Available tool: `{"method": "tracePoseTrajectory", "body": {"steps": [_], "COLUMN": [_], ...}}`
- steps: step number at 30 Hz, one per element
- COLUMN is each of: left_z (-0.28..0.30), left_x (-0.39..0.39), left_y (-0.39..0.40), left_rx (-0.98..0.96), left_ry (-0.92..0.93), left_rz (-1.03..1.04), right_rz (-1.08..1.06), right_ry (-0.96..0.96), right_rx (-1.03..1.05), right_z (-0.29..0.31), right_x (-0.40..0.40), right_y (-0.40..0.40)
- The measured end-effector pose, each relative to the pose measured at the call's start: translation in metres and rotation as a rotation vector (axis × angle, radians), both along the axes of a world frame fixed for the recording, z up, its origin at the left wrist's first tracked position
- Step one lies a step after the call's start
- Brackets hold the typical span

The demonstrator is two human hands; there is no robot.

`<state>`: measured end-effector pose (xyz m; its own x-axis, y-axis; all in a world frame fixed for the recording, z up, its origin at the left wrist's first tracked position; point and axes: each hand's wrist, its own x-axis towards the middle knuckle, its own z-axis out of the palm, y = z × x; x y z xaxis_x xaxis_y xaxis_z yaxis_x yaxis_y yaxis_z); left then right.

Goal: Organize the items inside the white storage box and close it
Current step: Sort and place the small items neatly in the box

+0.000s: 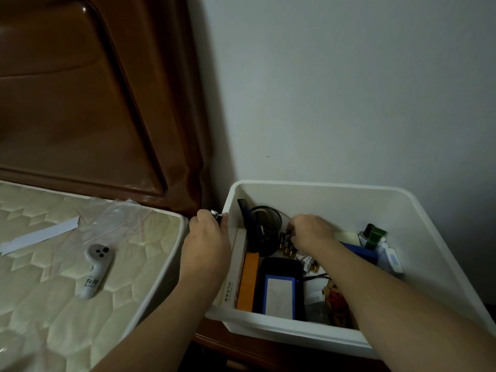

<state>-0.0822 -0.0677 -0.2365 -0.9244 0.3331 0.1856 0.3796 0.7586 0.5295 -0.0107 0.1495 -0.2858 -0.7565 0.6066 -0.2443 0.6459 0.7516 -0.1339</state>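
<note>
- White storage box (pixel 429 237) sits on a dark wooden stand against the wall, just beside the mattress (pixel 40 277), lid off and no lid in view
- Nearest me inside it, below my right hand's grip, a black case with a blue-edged panel (pixel 279 288) lies flat next to an orange box (pixel 248 280); I would leave both as they lie
- My right hand (pixel 311 232) is down in the box, fingers curled over the loose batteries (pixel 287 245); whether it has actually pinched one I cannot tell, the knuckles hide the tips
- My left hand (pixel 206 242) rests at the box's left wall, fingers closed round a small metal piece (pixel 217 214), steadying that side as I judge it
- Just beyond the right grip stands a black mesh cup (pixel 264 224) with a comb (pixel 243 208) leaning by it; gathering the batteries together and dropping them there looks the tidy move
- I would lift them clear rather than drag them, since they roll
</note>
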Motion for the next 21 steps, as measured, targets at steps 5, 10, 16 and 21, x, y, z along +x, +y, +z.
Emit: {"method": "tracePoseTrajectory", "body": {"steps": [5,10,16,21], "left_z": [0.002,0.001,0.001,0.001], "left_x": [0.001,0.0,0.001,-0.001], "left_y": [0.001,0.001,0.001,0.0], "left_rx": [-0.002,0.006,0.003,0.012], "left_ry": [-0.005,-0.007,0.002,-0.008], "left_rz": [0.001,0.003,0.007,-0.005], "right_rz": [0.077,0.106,-0.073,-0.109], "right_ry": [0.0,0.027,0.058,0.01], "right_rx": [-0.125,-0.081,0.021,0.096], "right_z": [-0.004,-0.007,-0.003,-0.002], "right_x": [-0.003,-0.005,-0.005,-0.008], "right_y": [0.0,-0.001,0.008,0.01]}}
